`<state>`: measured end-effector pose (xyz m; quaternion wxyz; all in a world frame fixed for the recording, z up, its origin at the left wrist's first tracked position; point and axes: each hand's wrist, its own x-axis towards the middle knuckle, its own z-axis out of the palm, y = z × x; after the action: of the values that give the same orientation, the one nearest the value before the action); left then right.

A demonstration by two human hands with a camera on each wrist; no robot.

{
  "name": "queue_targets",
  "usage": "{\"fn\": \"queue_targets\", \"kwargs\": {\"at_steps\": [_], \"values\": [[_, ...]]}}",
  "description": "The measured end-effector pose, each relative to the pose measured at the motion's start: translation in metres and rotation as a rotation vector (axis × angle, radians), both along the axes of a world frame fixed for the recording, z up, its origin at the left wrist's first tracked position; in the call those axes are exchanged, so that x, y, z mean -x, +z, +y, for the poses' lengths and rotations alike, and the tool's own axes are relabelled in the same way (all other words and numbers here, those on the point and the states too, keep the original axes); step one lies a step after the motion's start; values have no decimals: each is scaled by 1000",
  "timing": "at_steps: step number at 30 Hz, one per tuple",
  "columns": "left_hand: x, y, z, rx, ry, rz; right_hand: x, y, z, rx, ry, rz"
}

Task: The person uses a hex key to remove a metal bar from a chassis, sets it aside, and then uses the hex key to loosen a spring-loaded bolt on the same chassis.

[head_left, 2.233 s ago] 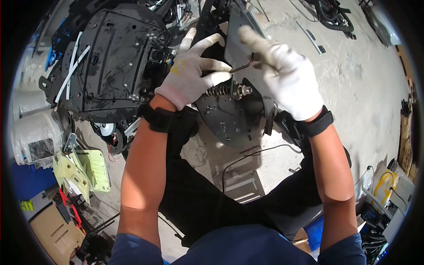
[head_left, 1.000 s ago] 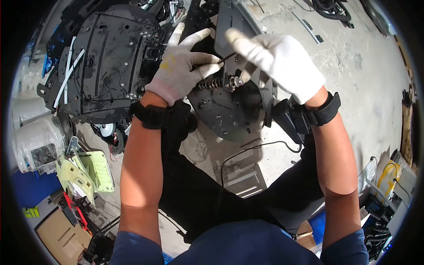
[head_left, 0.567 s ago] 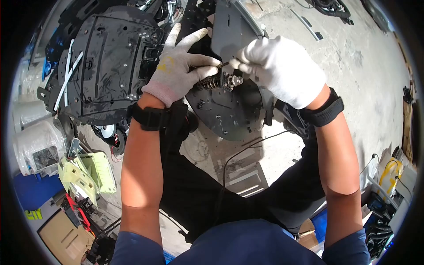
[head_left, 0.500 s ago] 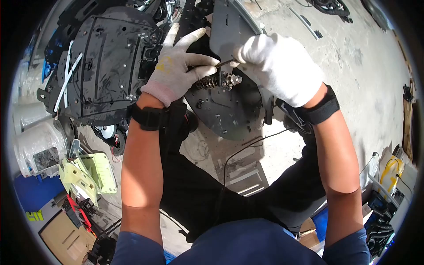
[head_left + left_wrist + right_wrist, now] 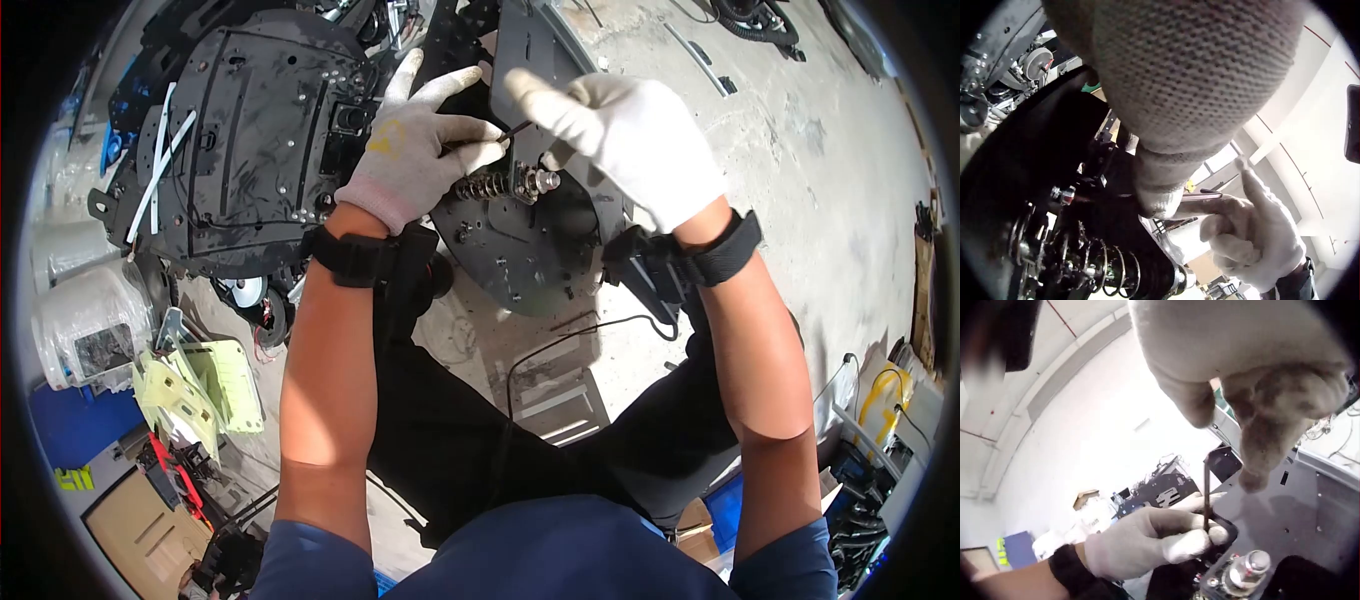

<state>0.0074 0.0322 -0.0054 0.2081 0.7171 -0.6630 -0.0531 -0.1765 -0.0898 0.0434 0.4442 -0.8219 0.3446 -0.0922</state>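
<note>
In the head view, my gloved left hand [image 5: 410, 155] pinches a thin L-shaped hex key [image 5: 516, 130] between thumb and forefinger, its other fingers spread. The key's bent free end stands out past those fingertips in the right wrist view. My gloved right hand [image 5: 630, 135] is beside that end, with fingers parted around it and not closed on it. Just below the key lies a coil-spring shock absorber [image 5: 482, 187], with a shiny bolt and nut [image 5: 1250, 569] at its end. The key's far tip, toward a bolt head [image 5: 1063, 195], is mostly hidden by the left hand.
A dark metal plate [image 5: 520, 255] sits under the shock absorber. To the left stands a large black chassis panel [image 5: 265, 130] with two white strips across it. Pale green plastic parts [image 5: 225, 385] lie lower left, and a black cable [image 5: 580, 330] runs between the legs.
About half a second ago the right fingers were bunched at the key's free end; now they have opened away from it. The left hand keeps its pinch on the hex key.
</note>
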Motion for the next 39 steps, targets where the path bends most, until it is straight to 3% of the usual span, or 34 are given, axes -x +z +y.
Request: {"fn": "queue_targets", "kwargs": {"at_steps": [2, 5, 7, 8, 10, 14, 16, 17, 19, 20, 22, 24, 27, 30, 32, 34, 36, 37, 39], "values": [[1, 1, 0, -6, 2, 12, -4, 3, 2, -14, 12, 49], [0, 1, 1, -37, 2, 55, -9, -16, -3, 15, 101, -72], [-2, 0, 1, -17, -17, 41, -8, -29, -6, 454, 224, -404], [-3, -1, 1, -18, -17, 42, -4, -29, -8, 453, 224, -404], [-5, -2, 1, 4, -30, -5, 3, -23, -13, 873, 405, -221], [-8, -1, 2, -16, -59, -1, 5, -39, -13, 1001, 385, -119], [-9, -3, 1, -28, -44, 206, -2, -41, -16, 765, 324, -530], [-8, -2, 1, -26, -42, 206, -2, -37, -14, 765, 326, -531], [-3, 1, 2, 32, -37, 26, 4, -19, -10, 13, 103, -342], [-3, 1, 1, 33, -38, 26, 5, -6, -7, 14, 102, -342], [-3, 1, 0, 18, -31, 13, 4, 18, 0, -133, 80, 65], [-3, 0, 0, 16, -30, 9, 1, 20, 1, -86, 110, 58], [-3, 2, 1, -21, -32, 35, 0, 13, -3, -245, 161, 23], [0, 3, 2, -40, -27, 49, 4, 3, -8, -39, 243, 37], [0, 3, 2, -26, -17, 33, 10, -14, -13, 886, 450, -140], [-1, 2, 2, -24, -35, 16, 10, -31, -14, 900, 409, -230], [-1, 3, 1, -29, -32, 28, 7, -43, -16, 1397, 260, -186], [-1, 3, 1, -33, -27, 40, 6, -41, -16, 1396, 260, -186], [0, 5, 0, -42, -24, 34, 2, -33, -16, 569, 291, -459]]}}
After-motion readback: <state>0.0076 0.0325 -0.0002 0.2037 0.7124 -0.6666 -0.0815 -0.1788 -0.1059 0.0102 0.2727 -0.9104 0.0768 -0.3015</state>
